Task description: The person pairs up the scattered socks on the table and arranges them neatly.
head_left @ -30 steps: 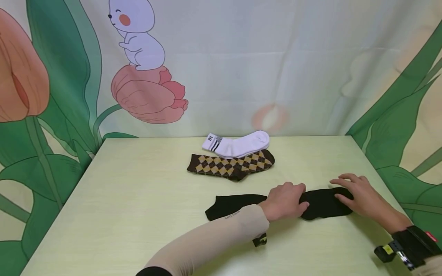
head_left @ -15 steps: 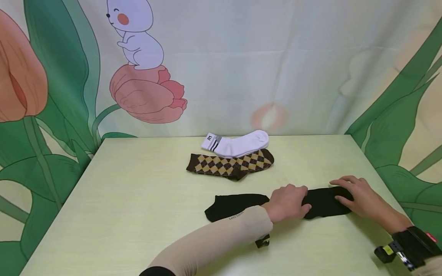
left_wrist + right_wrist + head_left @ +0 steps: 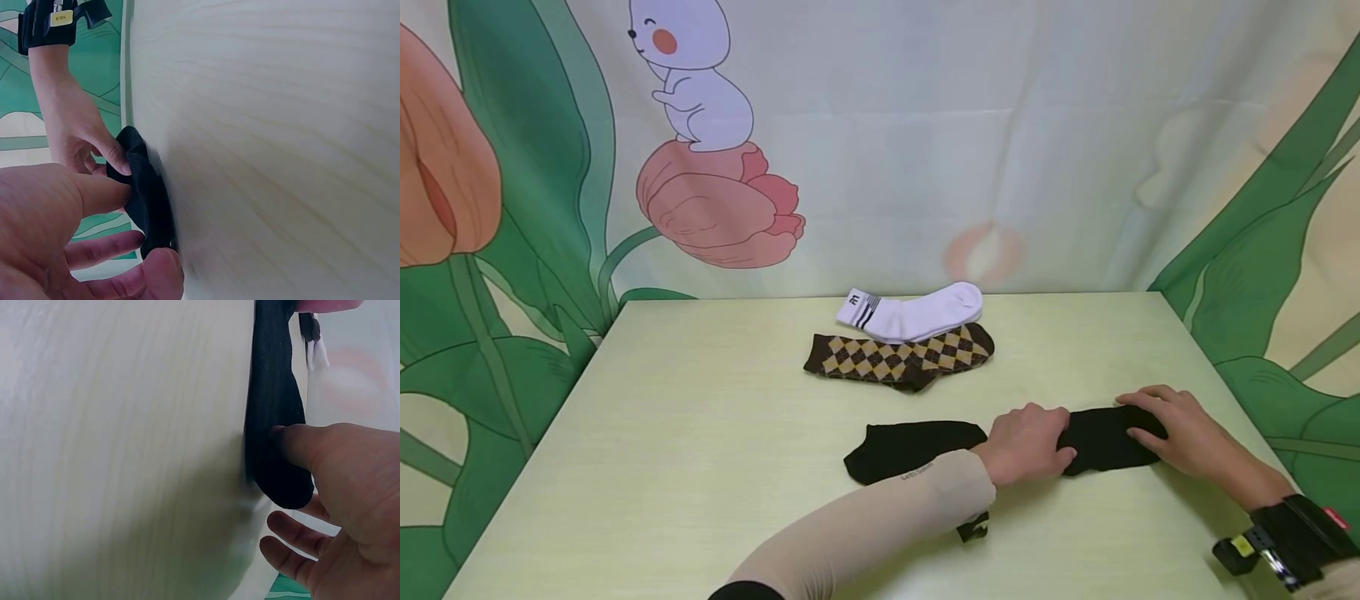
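Note:
A dark sock [image 3: 1108, 440] lies flat on the right of the table, stretched between both hands. My left hand [image 3: 1026, 444] holds its left end, thumb at the near edge and fingertips at the far edge. At the toe end, my right hand [image 3: 1180, 433] pinches the fabric; the right wrist view shows the thumb [image 3: 297, 444] pressed on it and the other fingers loosely bent. Another black sock [image 3: 910, 446] lies left of the left hand, partly hidden behind the left forearm.
Farther back lie a brown-and-yellow argyle sock [image 3: 880, 358] and, behind it and overlapping it in view, a white sock [image 3: 925, 315] with black stripes. A printed curtain [image 3: 880, 167] hangs behind the pale table [image 3: 700, 417].
My left hand has shifted slightly to the right along the sock. The right hand keeps its place on the toe end. The other socks lie as before.

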The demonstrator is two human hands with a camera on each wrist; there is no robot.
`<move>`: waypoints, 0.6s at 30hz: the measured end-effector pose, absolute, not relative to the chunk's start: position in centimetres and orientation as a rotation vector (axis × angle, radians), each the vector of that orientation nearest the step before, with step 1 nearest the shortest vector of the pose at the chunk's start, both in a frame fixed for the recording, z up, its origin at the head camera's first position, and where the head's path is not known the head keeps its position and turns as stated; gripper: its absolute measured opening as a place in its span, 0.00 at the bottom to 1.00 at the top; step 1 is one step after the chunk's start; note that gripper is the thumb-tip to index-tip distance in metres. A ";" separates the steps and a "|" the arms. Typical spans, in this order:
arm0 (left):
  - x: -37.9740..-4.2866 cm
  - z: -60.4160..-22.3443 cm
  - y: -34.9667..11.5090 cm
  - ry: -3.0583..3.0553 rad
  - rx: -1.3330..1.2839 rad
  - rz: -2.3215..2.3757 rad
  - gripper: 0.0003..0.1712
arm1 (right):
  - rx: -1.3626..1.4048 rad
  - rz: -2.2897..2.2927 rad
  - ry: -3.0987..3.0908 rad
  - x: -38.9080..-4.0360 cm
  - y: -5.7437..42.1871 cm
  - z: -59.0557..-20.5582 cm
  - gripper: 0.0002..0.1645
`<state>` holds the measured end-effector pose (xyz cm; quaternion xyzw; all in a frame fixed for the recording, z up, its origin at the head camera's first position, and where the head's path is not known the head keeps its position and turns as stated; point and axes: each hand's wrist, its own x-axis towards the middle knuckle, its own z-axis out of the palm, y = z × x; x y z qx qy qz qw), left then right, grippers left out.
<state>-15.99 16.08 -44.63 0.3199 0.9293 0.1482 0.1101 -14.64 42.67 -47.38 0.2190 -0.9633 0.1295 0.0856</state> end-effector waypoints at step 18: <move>-16.0 -45.2 16.2 2.747 0.972 0.426 0.10 | 0.648 0.426 -2.914 -14.5 42.5 -47.3 0.27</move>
